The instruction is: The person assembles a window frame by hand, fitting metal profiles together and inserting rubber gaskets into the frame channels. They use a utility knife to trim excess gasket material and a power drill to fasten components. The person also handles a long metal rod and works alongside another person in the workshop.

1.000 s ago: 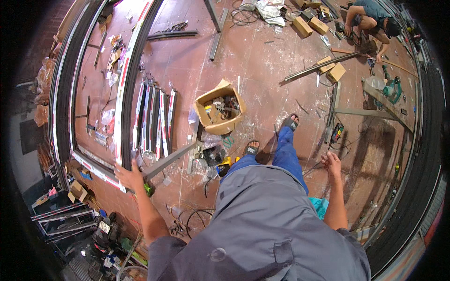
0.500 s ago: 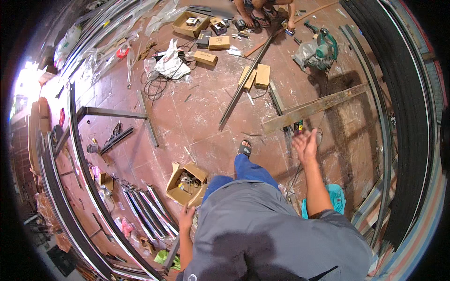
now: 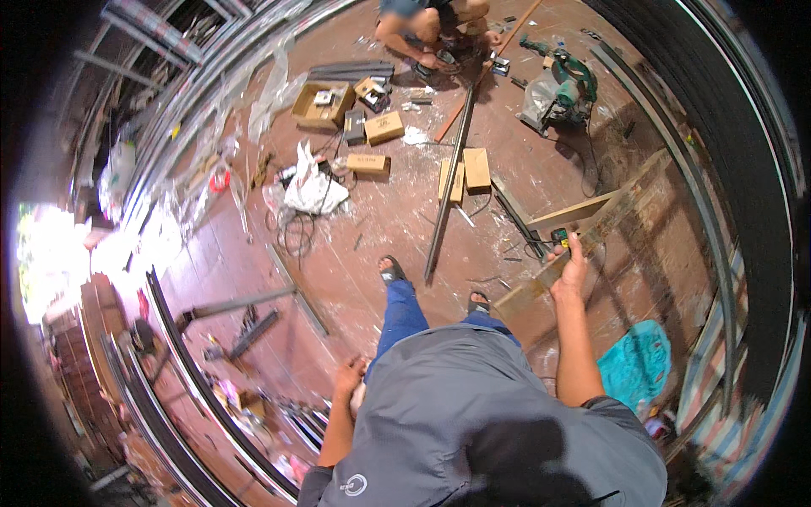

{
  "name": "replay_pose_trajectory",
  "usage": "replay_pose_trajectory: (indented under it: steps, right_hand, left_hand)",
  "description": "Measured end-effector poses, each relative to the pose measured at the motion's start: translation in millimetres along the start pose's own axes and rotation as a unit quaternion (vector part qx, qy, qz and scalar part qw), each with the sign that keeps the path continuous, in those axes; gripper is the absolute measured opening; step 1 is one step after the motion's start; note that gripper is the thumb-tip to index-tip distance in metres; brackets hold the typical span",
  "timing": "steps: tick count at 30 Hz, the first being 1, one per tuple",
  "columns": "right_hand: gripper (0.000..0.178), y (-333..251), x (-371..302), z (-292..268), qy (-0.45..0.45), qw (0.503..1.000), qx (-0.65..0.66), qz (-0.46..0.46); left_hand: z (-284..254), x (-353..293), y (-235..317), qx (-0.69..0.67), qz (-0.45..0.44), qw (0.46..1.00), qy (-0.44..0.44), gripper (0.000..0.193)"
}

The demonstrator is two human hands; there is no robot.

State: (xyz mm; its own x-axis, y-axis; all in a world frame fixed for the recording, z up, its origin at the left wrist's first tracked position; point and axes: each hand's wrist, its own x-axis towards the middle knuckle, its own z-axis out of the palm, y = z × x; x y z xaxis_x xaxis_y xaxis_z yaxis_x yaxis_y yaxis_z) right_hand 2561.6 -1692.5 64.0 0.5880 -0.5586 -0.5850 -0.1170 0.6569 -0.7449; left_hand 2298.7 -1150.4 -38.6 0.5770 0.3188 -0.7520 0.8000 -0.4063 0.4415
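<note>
I stand on a reddish tiled floor (image 3: 380,228) in blue trousers and sandals. My right hand (image 3: 570,270) reaches forward onto a long wooden plank (image 3: 608,224) lying at an angle on the right. Its fingertips are at a small black and yellow device (image 3: 559,237) on the plank; whether they grip it is unclear. My left hand (image 3: 349,378) hangs beside my left thigh with loosely curled fingers and nothing seen in it.
A long metal bar (image 3: 448,182) lies ahead of my feet, with small cardboard boxes (image 3: 476,169), a white bag (image 3: 312,190) and cables (image 3: 296,232) around it. A green saw (image 3: 562,84) stands far right. Another person (image 3: 431,21) crouches beyond. Metal frames (image 3: 194,363) lie left; a teal cloth (image 3: 635,363) lies right.
My view has swung further right and forward. My right hand has stretched out along the plank to the small device. My left hand has dropped from the metal frames to my side.
</note>
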Motion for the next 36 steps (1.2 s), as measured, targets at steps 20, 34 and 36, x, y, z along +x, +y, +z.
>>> replay_pose_trajectory:
  steps: [20, 34, 36]
  right_hand:
    - [0.093, 11, -5, 2, 0.266, 0.789, -0.525, -0.176]
    - [0.096, -49, 82, 14, 0.308, 0.721, -0.591, -0.191]
    - [0.096, -71, 95, 23, 0.309, 0.727, -0.587, -0.178]
  left_hand:
    - [-229, 256, 226, -0.094, 0.077, 0.993, -0.006, 0.033]
    - [-123, 256, 246, 0.204, 0.087, 0.963, -0.155, 0.048]
    - [-124, 258, 289, 0.203, 0.089, 0.963, -0.155, 0.049]
